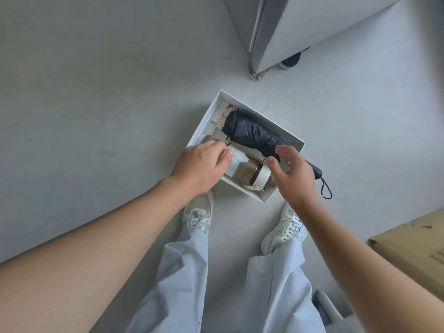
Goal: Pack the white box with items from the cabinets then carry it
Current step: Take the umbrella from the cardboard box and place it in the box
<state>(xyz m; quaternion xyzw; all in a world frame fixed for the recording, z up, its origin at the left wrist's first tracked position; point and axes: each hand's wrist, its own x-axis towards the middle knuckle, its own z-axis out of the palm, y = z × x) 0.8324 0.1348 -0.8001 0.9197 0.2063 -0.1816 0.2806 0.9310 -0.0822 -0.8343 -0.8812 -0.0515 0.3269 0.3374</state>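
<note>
The left hand [201, 164] reaches over the near-left wall of the white box [206, 117], fingers bent down inside and thumb against a crumpled white wrapping [239, 159]; whether it grips anything cannot be told. The right hand [294, 174] hovers over the near-right corner, fingers apart and relaxed, holding nothing. The box sits on the grey floor [96, 92] just ahead of the person's white shoes [199, 210]. A folded dark umbrella [252, 133] lies diagonally in it, handle jutting past the wall, above a brownish jar [254, 170]. A grey cabinet [300, 27] stands beyond, and cardboard [413, 246] lies at the right.
</note>
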